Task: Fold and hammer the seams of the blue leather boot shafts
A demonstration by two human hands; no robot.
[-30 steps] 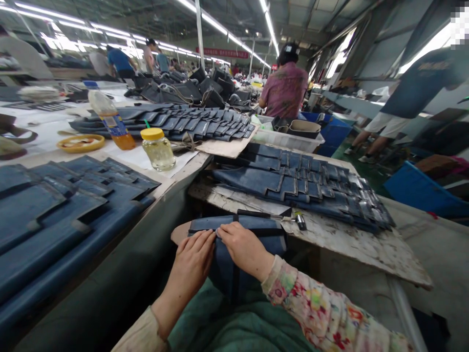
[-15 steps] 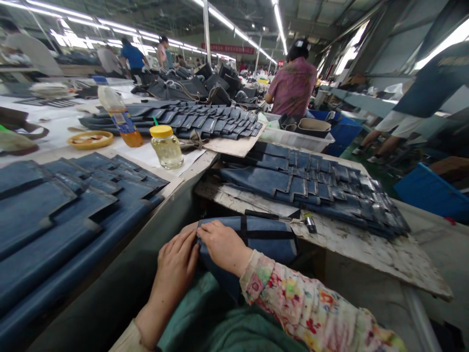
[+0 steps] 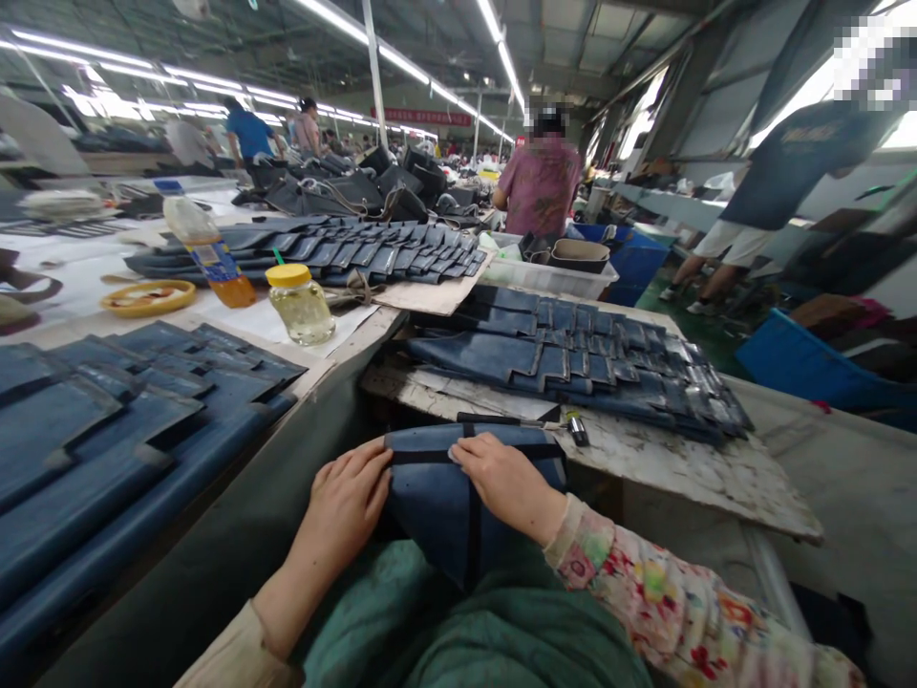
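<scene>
A blue leather-like panel [image 3: 430,502] with crossing black strips lies over my lap, its far edge near the bench. My left hand [image 3: 351,489] grips the panel's left edge, fingers together on top and the thumb side hidden below. On the black strip nearer the middle, my right hand [image 3: 505,478] presses with its fingers bent and close together; whether it pinches the panel or only rests on it, I cannot tell. Just beyond the panel, a hammer [image 3: 577,429] with a dark handle lies at the bench edge.
Overlapping blue panels cover the right bench [image 3: 759,492] and the left table. A yellow-lidded jar [image 3: 301,311], a bottle of orange liquid [image 3: 215,258] and a yellow dish [image 3: 148,298] stand further back. A white bin [image 3: 551,277] sits beyond; several people work around.
My right hand has moved right along the panel, away from my left hand, uncovering the strips' crossing. My left hand stays at the left edge. The whole view has shifted slightly.
</scene>
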